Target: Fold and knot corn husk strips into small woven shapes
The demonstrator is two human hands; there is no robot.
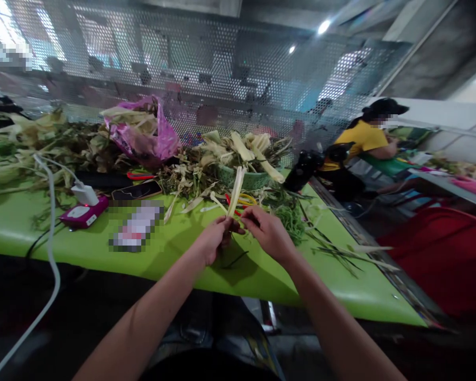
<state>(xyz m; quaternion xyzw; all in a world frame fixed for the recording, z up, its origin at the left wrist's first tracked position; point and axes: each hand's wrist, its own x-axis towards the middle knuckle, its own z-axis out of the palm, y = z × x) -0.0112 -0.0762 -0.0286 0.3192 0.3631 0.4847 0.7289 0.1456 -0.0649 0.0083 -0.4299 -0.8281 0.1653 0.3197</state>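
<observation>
My left hand point(219, 235) is closed around the lower end of a pale, folded corn husk strip point(236, 191), which points up and away from me over the green tabletop. Close on its right, my right hand point(262, 227) has thumb and fingers pinched together near the strip's base. Whatever sits in that pinch is too small to make out. Behind the strip lie red and yellow handles point(246, 200), partly covered. A heap of thin green strands point(291, 222) lies just beyond my right hand.
A green basket point(248, 179) of husks stands at the back beside a pink plastic bag point(143, 132). On the left are a phone point(138, 225), a darker phone point(137, 190) and a purple power socket point(83, 211) with a white cable. A person in yellow point(360, 137) sits at right.
</observation>
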